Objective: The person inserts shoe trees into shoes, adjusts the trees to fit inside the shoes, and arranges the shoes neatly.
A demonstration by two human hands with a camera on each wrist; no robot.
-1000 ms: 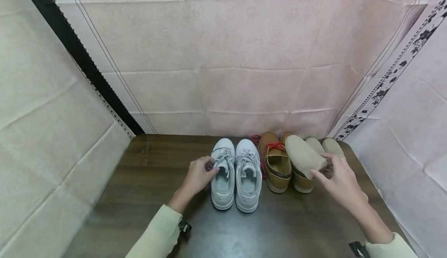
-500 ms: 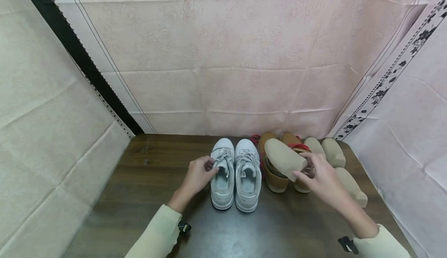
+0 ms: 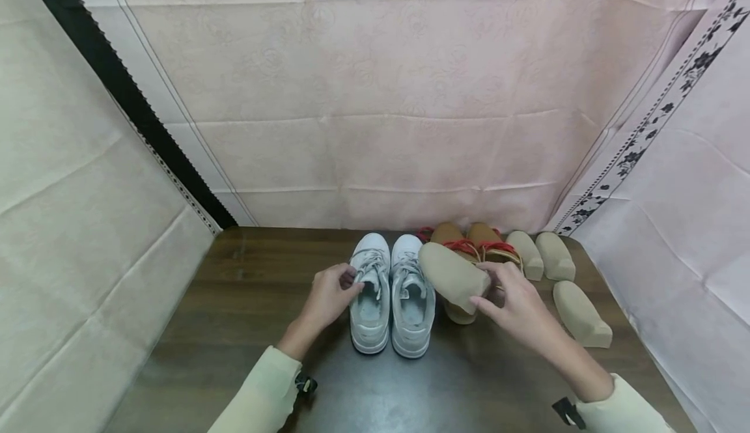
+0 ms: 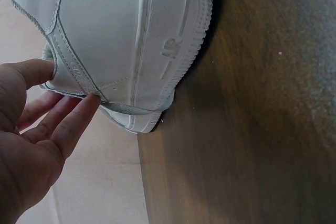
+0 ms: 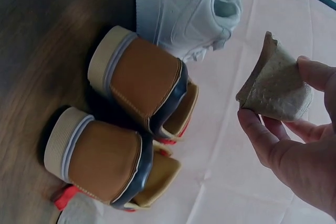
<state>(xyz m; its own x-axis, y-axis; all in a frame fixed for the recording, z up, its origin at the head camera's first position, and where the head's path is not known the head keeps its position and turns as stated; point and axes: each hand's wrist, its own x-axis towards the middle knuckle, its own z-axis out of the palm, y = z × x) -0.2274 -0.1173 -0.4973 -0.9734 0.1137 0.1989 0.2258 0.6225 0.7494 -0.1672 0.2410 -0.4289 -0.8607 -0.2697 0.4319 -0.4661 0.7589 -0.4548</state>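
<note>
My right hand grips a beige moulded-pulp shoe insert by its heel end, thumb on one side and fingers on the other. In the head view the insert hangs in front of the tan shoes and overlaps the edge of the right white sneaker. The right wrist view shows the insert held up above the shoes. My left hand pinches the collar edge of the left white sneaker, near its laces. In the left wrist view the thumb is at the sneaker's opening, with fingertips along its side.
Two tan shoes with red laces stand right of the sneakers. Two more beige inserts lie at the back right, and another insert lies nearer the front. A pale cloth wall rises behind the dark wooden tabletop.
My right hand has carried the insert leftward, from over the right tan shoe toward the white sneakers. The left hand keeps its place on the sneaker.
</note>
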